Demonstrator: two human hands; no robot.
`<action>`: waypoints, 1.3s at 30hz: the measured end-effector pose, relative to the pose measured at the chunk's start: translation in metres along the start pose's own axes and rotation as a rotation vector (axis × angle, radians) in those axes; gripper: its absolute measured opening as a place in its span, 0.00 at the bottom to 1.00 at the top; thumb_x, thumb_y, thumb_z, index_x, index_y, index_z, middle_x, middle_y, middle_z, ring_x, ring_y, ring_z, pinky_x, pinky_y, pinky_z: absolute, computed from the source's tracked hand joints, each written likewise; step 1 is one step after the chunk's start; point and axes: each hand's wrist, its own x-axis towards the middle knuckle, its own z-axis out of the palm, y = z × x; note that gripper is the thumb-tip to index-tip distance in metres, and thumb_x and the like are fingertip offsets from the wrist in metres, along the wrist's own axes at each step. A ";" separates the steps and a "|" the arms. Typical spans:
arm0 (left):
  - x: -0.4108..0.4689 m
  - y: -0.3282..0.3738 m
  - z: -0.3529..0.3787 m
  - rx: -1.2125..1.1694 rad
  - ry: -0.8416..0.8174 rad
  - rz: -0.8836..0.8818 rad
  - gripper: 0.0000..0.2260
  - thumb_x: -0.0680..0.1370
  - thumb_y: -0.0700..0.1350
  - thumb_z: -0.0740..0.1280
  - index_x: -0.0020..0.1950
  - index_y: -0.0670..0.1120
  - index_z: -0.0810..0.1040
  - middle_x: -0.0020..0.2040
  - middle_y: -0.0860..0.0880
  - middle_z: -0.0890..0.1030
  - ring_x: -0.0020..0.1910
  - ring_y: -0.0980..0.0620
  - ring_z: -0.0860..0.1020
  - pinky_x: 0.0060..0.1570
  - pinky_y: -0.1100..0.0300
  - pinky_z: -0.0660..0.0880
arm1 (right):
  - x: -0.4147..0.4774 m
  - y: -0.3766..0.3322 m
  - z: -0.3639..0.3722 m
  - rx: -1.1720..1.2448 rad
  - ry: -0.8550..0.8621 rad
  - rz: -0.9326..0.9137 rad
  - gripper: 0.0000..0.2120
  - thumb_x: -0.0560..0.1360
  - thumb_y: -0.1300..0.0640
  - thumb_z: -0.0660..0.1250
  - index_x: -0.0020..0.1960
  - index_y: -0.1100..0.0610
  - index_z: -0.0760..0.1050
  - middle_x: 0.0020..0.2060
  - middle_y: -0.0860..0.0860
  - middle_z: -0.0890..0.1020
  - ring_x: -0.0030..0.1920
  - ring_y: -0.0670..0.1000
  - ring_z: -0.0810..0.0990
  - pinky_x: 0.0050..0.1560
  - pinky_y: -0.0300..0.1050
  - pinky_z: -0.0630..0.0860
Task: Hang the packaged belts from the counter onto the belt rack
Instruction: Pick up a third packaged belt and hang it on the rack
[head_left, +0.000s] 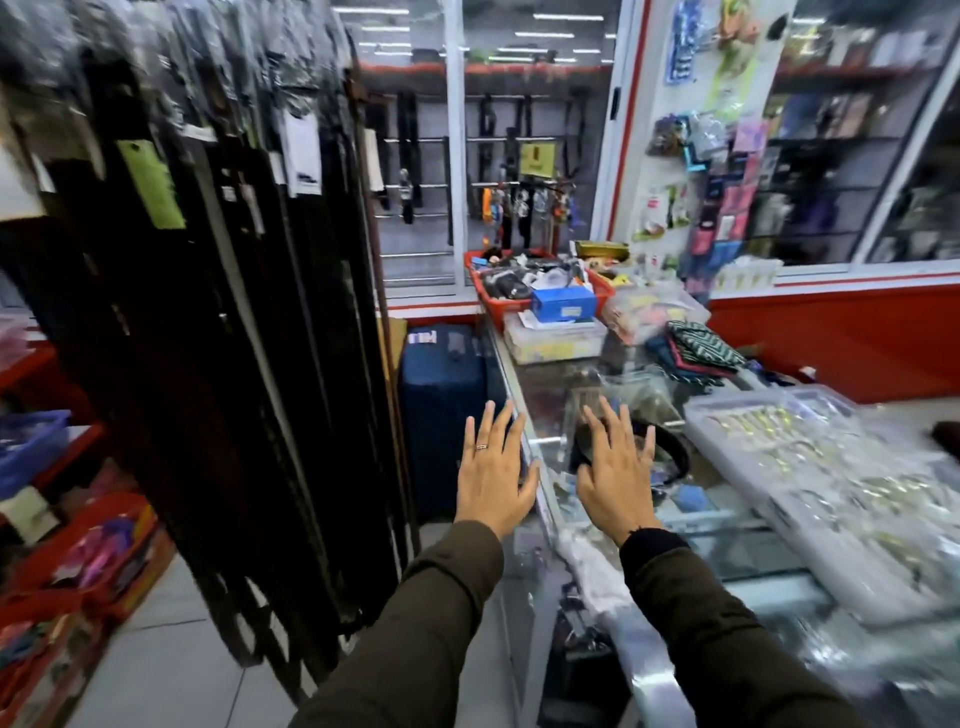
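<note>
Head: belt (670, 452) seemingly under right grip (615, 470).

- The hanging belts (218, 291) are smeared by motion blur; their tags cannot be read, and the rack's top is cut off by the upper edge.
- A coiled dark belt (670, 452) on the glass counter (737, 525) is partly hidden behind the right hand (615, 470).
- The contents of the clear trays (810, 483) are blurred beyond telling.
- Both sleeves are cut off by the bottom edge.
</note>
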 end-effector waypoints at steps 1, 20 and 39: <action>0.003 0.007 0.010 0.030 -0.059 0.014 0.30 0.83 0.56 0.55 0.82 0.47 0.52 0.84 0.47 0.52 0.83 0.44 0.46 0.81 0.44 0.40 | -0.001 0.014 0.000 -0.025 -0.065 0.023 0.36 0.73 0.55 0.58 0.81 0.54 0.56 0.82 0.52 0.53 0.83 0.58 0.47 0.79 0.65 0.38; 0.048 0.083 0.100 -0.041 -0.529 0.120 0.16 0.81 0.49 0.65 0.66 0.43 0.75 0.65 0.43 0.77 0.69 0.43 0.70 0.66 0.48 0.72 | 0.017 0.124 0.014 0.015 -0.472 0.113 0.12 0.76 0.62 0.67 0.58 0.59 0.81 0.55 0.59 0.86 0.58 0.59 0.83 0.60 0.55 0.79; 0.032 0.012 0.003 -0.676 0.086 -0.246 0.20 0.81 0.48 0.67 0.72 0.51 0.70 0.66 0.50 0.75 0.57 0.49 0.78 0.56 0.54 0.77 | 0.035 0.015 -0.039 0.554 -0.375 0.004 0.10 0.74 0.51 0.75 0.41 0.57 0.86 0.35 0.54 0.88 0.35 0.44 0.81 0.37 0.41 0.73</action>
